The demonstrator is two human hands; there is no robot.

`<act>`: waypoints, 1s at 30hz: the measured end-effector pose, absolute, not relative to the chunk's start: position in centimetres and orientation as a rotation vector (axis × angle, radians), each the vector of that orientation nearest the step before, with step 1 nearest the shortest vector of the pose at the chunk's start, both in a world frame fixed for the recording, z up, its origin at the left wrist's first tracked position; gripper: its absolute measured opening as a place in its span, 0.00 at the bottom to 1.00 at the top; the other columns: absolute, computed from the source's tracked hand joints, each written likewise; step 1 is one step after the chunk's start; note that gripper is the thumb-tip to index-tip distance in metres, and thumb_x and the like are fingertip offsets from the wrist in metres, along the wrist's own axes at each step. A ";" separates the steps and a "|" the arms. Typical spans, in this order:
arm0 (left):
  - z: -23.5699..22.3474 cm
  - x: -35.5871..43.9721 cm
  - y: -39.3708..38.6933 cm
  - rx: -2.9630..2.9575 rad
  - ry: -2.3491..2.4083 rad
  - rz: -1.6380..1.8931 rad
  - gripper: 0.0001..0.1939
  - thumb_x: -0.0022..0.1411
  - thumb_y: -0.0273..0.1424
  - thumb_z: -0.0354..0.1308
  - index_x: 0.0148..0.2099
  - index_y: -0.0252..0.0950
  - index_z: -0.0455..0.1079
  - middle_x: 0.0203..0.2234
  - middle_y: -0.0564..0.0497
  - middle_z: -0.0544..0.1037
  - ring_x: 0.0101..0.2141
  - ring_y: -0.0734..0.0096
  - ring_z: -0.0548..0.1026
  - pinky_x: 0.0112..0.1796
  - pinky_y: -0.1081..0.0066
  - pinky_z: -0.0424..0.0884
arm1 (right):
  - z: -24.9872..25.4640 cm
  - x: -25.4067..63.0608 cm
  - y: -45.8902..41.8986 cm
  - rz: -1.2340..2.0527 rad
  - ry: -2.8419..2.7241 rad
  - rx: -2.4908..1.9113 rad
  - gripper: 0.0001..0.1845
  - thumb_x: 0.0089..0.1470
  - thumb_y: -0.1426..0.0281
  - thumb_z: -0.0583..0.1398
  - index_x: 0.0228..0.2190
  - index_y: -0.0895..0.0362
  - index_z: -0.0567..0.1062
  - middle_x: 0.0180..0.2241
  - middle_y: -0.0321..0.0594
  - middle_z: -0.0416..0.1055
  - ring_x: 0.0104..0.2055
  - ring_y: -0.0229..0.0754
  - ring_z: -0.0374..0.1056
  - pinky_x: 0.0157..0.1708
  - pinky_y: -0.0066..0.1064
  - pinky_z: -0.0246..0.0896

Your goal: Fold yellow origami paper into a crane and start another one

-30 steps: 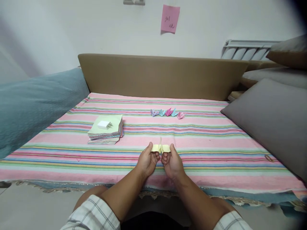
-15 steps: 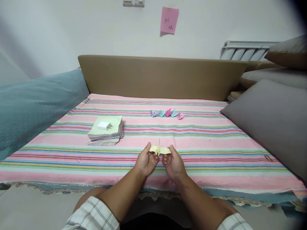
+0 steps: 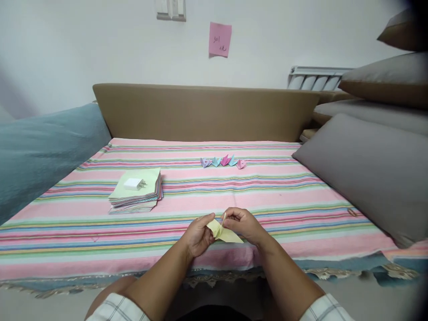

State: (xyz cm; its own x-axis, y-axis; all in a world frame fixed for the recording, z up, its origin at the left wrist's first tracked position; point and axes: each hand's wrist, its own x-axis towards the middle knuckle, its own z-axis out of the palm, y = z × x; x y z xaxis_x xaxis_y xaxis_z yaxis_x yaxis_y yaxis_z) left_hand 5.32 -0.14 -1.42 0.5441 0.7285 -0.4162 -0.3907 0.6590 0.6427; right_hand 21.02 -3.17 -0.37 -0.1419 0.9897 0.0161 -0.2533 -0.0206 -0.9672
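Note:
Between my hands is a pale yellow origami crane (image 3: 230,236), its wings spread, held just above the striped cloth near the front edge. My left hand (image 3: 199,236) pinches the left wing between thumb and fingers. My right hand (image 3: 243,224) has its thumb and fingertips closed on the thin upright point of the crane, while the right wing sticks out below that hand. Farther back, a row of several small folded paper cranes (image 3: 225,160) in purple, blue and pink lies on the cloth.
To the left, a stack of square paper sheets (image 3: 154,178) bears a white plug adapter (image 3: 133,184). Grey cushions (image 3: 354,165) are piled at the right, with a small brown loop (image 3: 351,212) near them. A teal-covered armrest (image 3: 50,147) borders the left, a brown backrest (image 3: 207,113) the rear.
My right hand has shifted from the crane's right wing to its thin upright point. The crane is now tilted, right wing downward. The view has turned slightly right and up.

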 end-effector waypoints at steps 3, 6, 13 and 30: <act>-1.2 5.3 0.1 0.474 0.696 0.676 0.14 0.57 0.39 0.57 0.30 0.31 0.66 0.19 0.51 0.71 0.18 0.75 0.70 0.17 0.79 0.61 | -0.2 21.1 -3.2 1.393 -1.154 -0.952 0.10 0.39 0.65 0.67 0.22 0.58 0.75 0.23 0.33 0.69 0.26 0.34 0.63 0.28 0.26 0.59; -0.8 5.0 0.4 0.414 0.696 0.745 0.16 0.61 0.42 0.52 0.30 0.34 0.65 0.19 0.55 0.68 0.17 0.79 0.67 0.17 0.80 0.61 | -0.3 21.8 -2.6 1.214 -1.096 -0.995 0.09 0.40 0.65 0.66 0.23 0.57 0.73 0.24 0.33 0.70 0.26 0.34 0.62 0.28 0.26 0.59; -0.5 3.9 0.6 0.411 0.711 0.812 0.12 0.62 0.37 0.52 0.30 0.34 0.63 0.19 0.57 0.64 0.18 0.82 0.65 0.19 0.80 0.63 | -0.6 25.5 0.4 0.801 -0.880 -1.222 0.13 0.43 0.60 0.63 0.25 0.57 0.71 0.17 0.28 0.61 0.19 0.30 0.53 0.20 0.22 0.49; -1.4 3.3 1.0 0.490 0.778 0.838 0.11 0.54 0.33 0.61 0.30 0.34 0.61 0.22 0.57 0.65 0.20 0.82 0.65 0.22 0.79 0.64 | -2.3 36.4 10.8 0.410 -0.822 -1.822 0.10 0.41 0.62 0.58 0.21 0.56 0.72 0.16 0.32 0.66 0.20 0.36 0.61 0.22 0.27 0.53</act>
